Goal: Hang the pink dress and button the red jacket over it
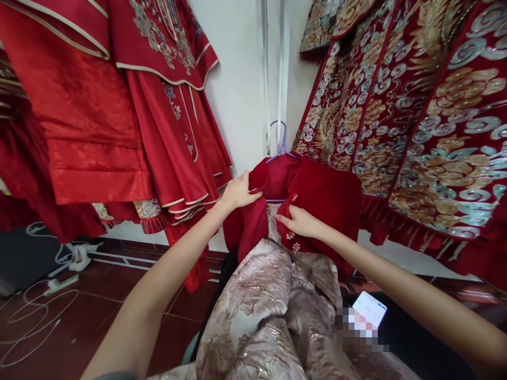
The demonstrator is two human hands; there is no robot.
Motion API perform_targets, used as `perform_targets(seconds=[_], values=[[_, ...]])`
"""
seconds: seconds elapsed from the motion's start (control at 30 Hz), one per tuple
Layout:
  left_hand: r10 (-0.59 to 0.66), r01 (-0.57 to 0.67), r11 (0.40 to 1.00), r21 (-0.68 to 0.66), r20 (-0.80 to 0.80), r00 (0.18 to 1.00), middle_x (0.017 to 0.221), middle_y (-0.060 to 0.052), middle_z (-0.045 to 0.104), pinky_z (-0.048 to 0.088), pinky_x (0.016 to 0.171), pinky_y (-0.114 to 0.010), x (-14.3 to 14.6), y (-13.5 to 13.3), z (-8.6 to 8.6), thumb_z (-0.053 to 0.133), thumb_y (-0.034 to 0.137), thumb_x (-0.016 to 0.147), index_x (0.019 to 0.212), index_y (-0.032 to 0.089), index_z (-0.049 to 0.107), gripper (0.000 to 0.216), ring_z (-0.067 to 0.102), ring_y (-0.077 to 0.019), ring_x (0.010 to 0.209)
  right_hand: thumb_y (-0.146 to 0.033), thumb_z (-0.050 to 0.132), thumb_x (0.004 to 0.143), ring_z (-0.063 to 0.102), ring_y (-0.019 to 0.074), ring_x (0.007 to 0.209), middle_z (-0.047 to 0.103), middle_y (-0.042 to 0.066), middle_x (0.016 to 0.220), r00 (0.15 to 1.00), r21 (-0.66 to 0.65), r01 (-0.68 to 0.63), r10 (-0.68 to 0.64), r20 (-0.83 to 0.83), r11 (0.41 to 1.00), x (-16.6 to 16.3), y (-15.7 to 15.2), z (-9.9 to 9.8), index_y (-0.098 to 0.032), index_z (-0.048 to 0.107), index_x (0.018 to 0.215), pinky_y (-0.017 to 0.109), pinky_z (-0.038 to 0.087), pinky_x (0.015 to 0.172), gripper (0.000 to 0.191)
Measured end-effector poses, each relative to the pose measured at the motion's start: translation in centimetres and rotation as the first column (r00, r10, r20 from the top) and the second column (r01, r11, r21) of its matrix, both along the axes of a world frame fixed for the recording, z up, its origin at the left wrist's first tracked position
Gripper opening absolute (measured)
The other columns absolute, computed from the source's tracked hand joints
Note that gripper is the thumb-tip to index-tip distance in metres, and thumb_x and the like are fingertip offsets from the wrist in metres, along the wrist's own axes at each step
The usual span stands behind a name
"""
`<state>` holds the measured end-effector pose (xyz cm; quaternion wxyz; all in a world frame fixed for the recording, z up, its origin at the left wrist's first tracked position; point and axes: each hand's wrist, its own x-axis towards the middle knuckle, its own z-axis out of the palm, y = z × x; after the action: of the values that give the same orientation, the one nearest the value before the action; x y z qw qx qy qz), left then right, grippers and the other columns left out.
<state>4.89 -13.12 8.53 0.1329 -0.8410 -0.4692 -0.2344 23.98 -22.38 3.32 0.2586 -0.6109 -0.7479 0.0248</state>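
A dark red velvet jacket [325, 198] hangs on a purple hanger [280, 141] straight ahead. My left hand [237, 192] is closed on the jacket's left front edge near the collar. My right hand [301, 221] pinches the right front edge beside a row of small jewelled buttons [292, 238]. Below the jacket spreads a pink and gold brocade skirt [269, 311], reaching down toward me. The jacket's front lies open between my hands.
Plain red robes [99, 105] hang at the left, and heavily embroidered red and gold gowns [428, 116] at the right. A white wall [241, 79] stands behind. White cables [35, 311] lie on the dark red floor. A lit phone [370, 309] lies at lower right.
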Motion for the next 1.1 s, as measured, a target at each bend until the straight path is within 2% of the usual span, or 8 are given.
perform_targets(seconds=[0.13, 0.33, 0.43, 0.6, 0.7, 0.83, 0.97, 1.1], values=[[-0.039, 0.038, 0.999, 0.018, 0.04, 0.998, 0.103, -0.017, 0.063, 0.044, 0.084, -0.039, 0.2, 0.1, -0.5, 0.057, 0.052, 0.076, 0.119, 0.012, 0.044, 0.061, 0.061, -0.032, 0.096, -0.037, 0.055, 0.08, 0.067, 0.0254, 0.072, 0.069, 0.006, 0.079, 0.977, 0.008, -0.164, 0.163, -0.135, 0.986, 3.3, -0.9, -2.6, -0.026, 0.056, 0.077, 0.036, 0.052, 0.067, 0.011], [-0.032, 0.033, 0.999, -0.003, 0.071, 0.997, 0.117, -0.021, 0.056, 0.038, 0.095, -0.047, 0.7, 0.8, -1.3, 0.058, 0.047, 0.076, 0.126, 0.011, 0.041, 0.064, 0.053, -0.0361, 0.11, -0.027, 0.056, 0.07, 0.066, 0.0265, 0.077, 0.067, 0.011, 0.087, 0.982, 0.051, 0.186, -0.187, 0.022, 0.981, 12.1, -2.5, -5.1, -0.019, 0.059, 0.082, 0.037, 0.05, 0.069, 0.014], [-0.019, 0.019, 1.0, -0.002, 0.083, 0.996, 0.126, -0.021, 0.05, 0.035, 0.099, -0.051, 0.7, 1.3, -1.8, 0.058, 0.045, 0.076, 0.133, 0.011, 0.034, 0.07, 0.046, -0.0379, 0.118, -0.03, 0.059, 0.07, 0.065, 0.0237, 0.078, 0.065, 0.009, 0.088, 0.986, -0.002, 0.158, -0.158, -0.054, 0.987, 14.1, -2.5, -4.5, -0.018, 0.054, 0.103, 0.036, 0.051, 0.072, 0.035], [-0.03, 0.03, 1.0, 0.005, 0.116, 0.993, 0.126, -0.023, 0.046, 0.034, 0.099, -0.053, 0.6, 1.3, -2.3, 0.058, 0.043, 0.077, 0.139, 0.008, 0.025, 0.079, 0.043, -0.0386, 0.12, -0.042, 0.067, 0.068, 0.062, 0.019, 0.082, 0.057, 0.011, 0.106, 0.946, 0.178, 0.014, 0.044, -0.32, 0.984, 11.5, -0.6, -2.7, -0.017, 0.032, 0.132, 0.033, 0.054, 0.069, 0.076], [-0.07, 0.052, 0.995, 0.089, 0.208, 0.976, 0.131, -0.022, 0.039, 0.033, 0.102, -0.05, 0.2, 0.6, -2.7, 0.06, 0.037, 0.076, 0.135, 0.009, 0.028, 0.073, 0.039, -0.0365, 0.124, -0.039, 0.065, 0.071, 0.061, 0.0176, 0.083, 0.059, 0.009, 0.101, 0.912, 0.267, -0.029, 0.135, -0.388, 0.963, 8.9, 1.0, -2.1, -0.017, 0.045, 0.119, 0.032, 0.054, 0.071, 0.056], [-0.079, 0.04, 0.989, 0.14, 0.283, 0.956, 0.121, -0.016, 0.044, 0.037, 0.099, -0.045, -0.8, -0.3, -3.7, 0.057, 0.029, 0.08, 0.11, 0.017, 0.047, 0.034, 0.043, -0.0317, 0.118, -0.036, 0.057, 0.08, 0.062, 0.0154, 0.079, 0.063, 0.005, 0.086, 0.867, 0.26, -0.094, 0.208, -0.453, 0.961, 7.1, 2.2, -1.8, -0.019, 0.057, 0.094, 0.031, 0.052, 0.071, 0.022], [-0.102, 0.095, 0.995, 0.035, 0.349, 0.932, 0.109, -0.011, 0.051, 0.045, 0.089, -0.041, -1.5, 0.1, -5.0, 0.059, 0.028, 0.078, 0.098, 0.019, 0.051, 0.023, 0.054, -0.0253, 0.101, -0.039, 0.063, 0.077, 0.063, 0.0163, 0.079, 0.066, 0.005, 0.089, 0.853, 0.27, -0.101, 0.223, -0.471, 0.957, 6.9, 2.3, -1.8, -0.019, 0.058, 0.093, 0.032, 0.054, 0.07, 0.026], [-0.261, 0.338, 0.94, -0.052, 0.53, 0.807, 0.09, -0.003, 0.061, 0.049, 0.078, -0.03, -0.4, -0.2, -5.7, 0.056, 0.024, 0.081, 0.091, 0.02, 0.051, 0.012, 0.06, -0.0147, 0.081, -0.043, 0.065, 0.077, 0.064, 0.0167, 0.078, 0.067, 0.006, 0.085, 0.838, 0.286, -0.096, 0.232, -0.494, 0.953, 6.1, 2.2, -1.3, -0.018, 0.06, 0.09, 0.034, 0.055, 0.073, 0.029]])
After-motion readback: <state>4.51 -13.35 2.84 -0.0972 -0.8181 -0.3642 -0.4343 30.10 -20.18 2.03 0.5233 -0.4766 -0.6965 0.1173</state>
